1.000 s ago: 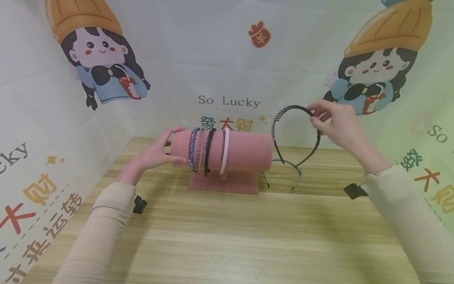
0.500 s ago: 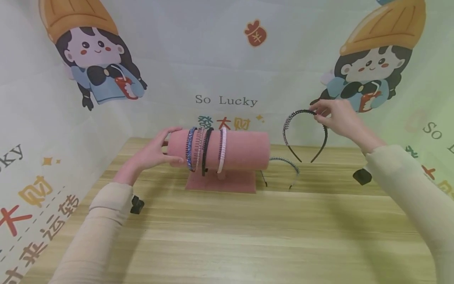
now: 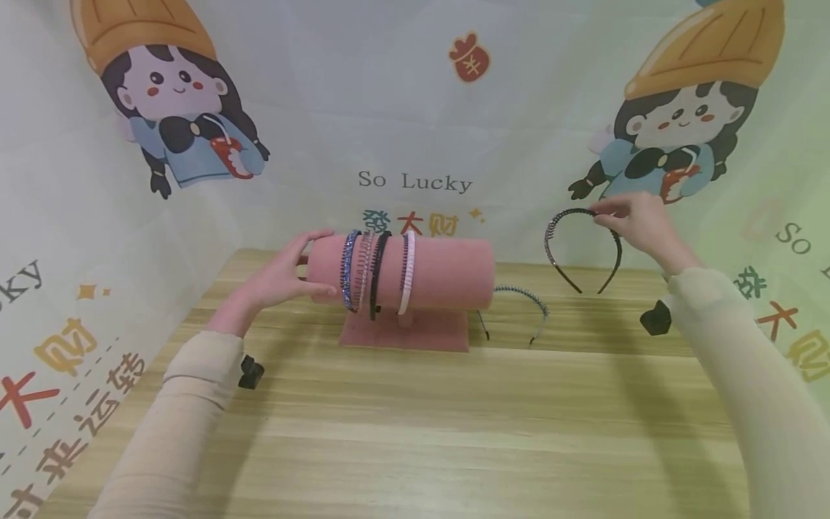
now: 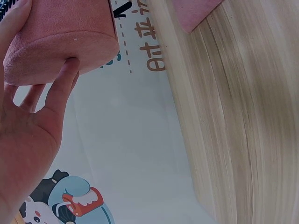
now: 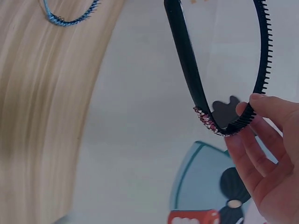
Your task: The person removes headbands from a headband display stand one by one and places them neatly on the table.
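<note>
A pink velvet headband stand (image 3: 447,274) has a padded roll on a flat base. My left hand (image 3: 272,281) grips the roll's left end, thumb in front and fingers over the top; in the left wrist view one finger presses the round end face (image 4: 70,56). Several headbands sit round the roll: a blue glittery one (image 3: 348,270), a pinkish toothed one, a black one (image 3: 376,277) and a white one (image 3: 408,274). To the right of the stand, my right hand (image 3: 638,223) pinches a black toothed headband (image 5: 187,56) with sparkly stones by its upper curve, its ends pointing down.
A blue toothed headband (image 3: 528,297) stands on the wooden table (image 3: 421,425) just right of the stand, partly behind it. A white cloth backdrop (image 3: 337,94) with printed cartoon figures rises at the back and both sides.
My right hand has moved right, carrying the black headband away from the roll's right end and slightly down. My left hand stays on the roll.
</note>
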A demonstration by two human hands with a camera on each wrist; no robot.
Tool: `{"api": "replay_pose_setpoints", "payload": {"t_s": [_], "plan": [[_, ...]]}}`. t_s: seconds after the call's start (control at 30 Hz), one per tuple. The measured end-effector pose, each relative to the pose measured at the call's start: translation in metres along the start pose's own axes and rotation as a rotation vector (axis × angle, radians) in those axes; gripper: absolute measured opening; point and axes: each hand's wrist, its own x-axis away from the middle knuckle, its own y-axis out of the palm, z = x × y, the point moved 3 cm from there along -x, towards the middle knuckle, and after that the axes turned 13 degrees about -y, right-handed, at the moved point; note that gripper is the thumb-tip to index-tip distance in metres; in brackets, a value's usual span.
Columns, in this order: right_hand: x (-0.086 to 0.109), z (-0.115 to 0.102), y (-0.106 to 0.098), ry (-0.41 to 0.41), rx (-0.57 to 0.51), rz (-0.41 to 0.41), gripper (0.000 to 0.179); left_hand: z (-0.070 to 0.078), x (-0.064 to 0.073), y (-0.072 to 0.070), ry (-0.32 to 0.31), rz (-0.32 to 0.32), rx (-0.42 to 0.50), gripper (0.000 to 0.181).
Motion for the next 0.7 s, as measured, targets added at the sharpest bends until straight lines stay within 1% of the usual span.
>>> {"api": "replay_pose_setpoints", "payload": {"t_s": [0.13,0.27,0.47,0.7], "plan": [[0.003,0.013,0.007,0.072,-0.065,0.003,0.037,0.0,0.0,0.0,0.004,-0.006,0.021,0.099],[0.006,0.025,0.016,0.11,-0.109,0.04,0.037,0.0,0.0,0.0,0.003,-0.009,0.027,0.099],[0.017,0.039,0.029,0.12,-0.103,0.139,0.032,0.0,0.0,0.0,0.007,-0.013,0.008,0.1],[0.031,0.051,0.044,0.162,-0.109,0.209,0.032,-0.001,0.0,0.0,0.004,-0.021,0.007,0.101]]}}
